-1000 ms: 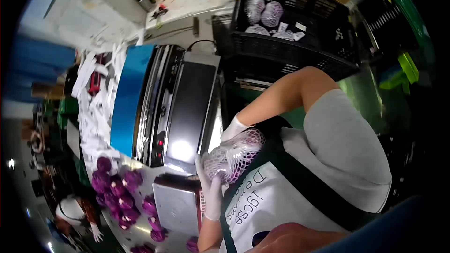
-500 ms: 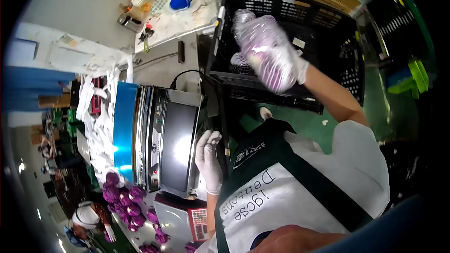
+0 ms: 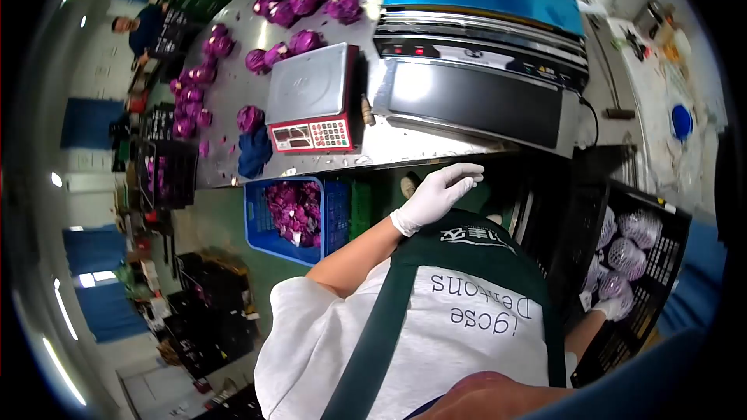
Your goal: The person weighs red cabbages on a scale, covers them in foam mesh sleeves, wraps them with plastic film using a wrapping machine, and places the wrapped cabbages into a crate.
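My left hand point(image 3: 438, 198), in a white glove, hovers before my apron near the table's front edge. It is empty, its fingers stretched out and slightly bent. My right hand point(image 3: 618, 308), also gloved, is down in a black crate point(image 3: 661, 264) at the right. It lies against a wrapped red cabbage point(image 3: 615, 286) and seems closed on it; the fingertips are partly hidden. Several more cabbages in white netting point(image 3: 626, 255) lie beside it. Beyond my left hand stands a wrapping machine point(image 3: 475, 101) with a dark flat plate and a blue top.
A red-and-grey scale point(image 3: 310, 97) stands left of the machine. Several bare red cabbages point(image 3: 302, 3) lie on the metal table point(image 3: 233, 39). A blue cloth point(image 3: 254, 152) hangs at its edge. Below is a blue crate point(image 3: 268, 245) with purple leaves. A person point(image 3: 144, 29) is far left.
My view has swung left. My right hand, earlier raised over the crate with the wrapped cabbage, is now low inside it. My left hand has moved from the machine's edge to before my apron.
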A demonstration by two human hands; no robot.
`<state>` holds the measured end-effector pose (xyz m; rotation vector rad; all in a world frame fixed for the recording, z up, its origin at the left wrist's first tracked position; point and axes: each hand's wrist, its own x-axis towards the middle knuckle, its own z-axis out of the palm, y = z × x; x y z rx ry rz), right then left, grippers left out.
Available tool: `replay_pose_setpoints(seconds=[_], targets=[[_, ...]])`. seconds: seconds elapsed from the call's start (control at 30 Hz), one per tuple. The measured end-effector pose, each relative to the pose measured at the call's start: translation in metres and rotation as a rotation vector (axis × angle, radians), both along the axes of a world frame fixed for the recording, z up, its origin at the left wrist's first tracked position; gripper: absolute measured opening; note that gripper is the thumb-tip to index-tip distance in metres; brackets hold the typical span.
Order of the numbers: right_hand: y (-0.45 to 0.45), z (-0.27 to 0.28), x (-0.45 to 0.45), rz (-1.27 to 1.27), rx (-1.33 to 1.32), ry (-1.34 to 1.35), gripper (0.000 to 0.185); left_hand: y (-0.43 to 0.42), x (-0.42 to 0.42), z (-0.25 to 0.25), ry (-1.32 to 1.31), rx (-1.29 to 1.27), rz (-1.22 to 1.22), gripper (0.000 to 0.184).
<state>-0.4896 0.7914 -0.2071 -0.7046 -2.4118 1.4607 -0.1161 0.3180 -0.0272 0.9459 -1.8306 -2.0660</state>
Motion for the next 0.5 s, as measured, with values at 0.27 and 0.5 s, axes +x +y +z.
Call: replay_pose_setpoints(seconds=[0.27,0.5], targets=[[-0.211,0.141,0.040,0.167,0.143,0.450,0.059,-0.123,0.131,-0.021,0.019,-0.284,0.242,0.032],[-0.523,0.201,0.232,0.961,-0.011,0.550,0.043,-0.262,0.279,-0.024,-0.095,-0.236,0.608,0.030]])
